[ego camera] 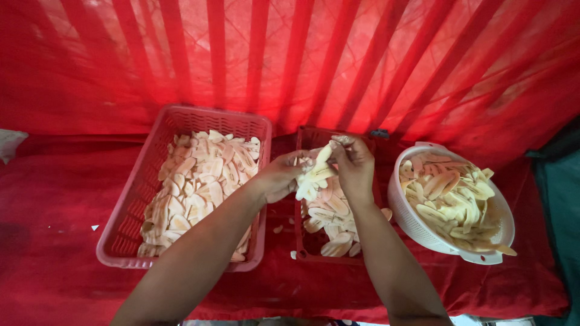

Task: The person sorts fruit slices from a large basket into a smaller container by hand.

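My left hand point(279, 176) and my right hand point(353, 164) meet over a small dark red tray point(300, 241) and together hold a bunch of pale sliced fruit pieces point(314, 175). The right hand pinches the top of the bunch, while the left hand supports it from the side. Below the hands, more slices point(329, 217) lie spread in the tray. To the left, a pink plastic basket point(124, 232) holds a layer of the same slices. A white colander point(417, 226) at the right is heaped with yellowish slices.
Everything rests on a red cloth surface point(54, 199), with a red striped cloth point(302, 60) hanging behind. A few slice scraps point(278, 229) lie between the basket and the tray. A teal surface point(565, 199) shows at the far right.
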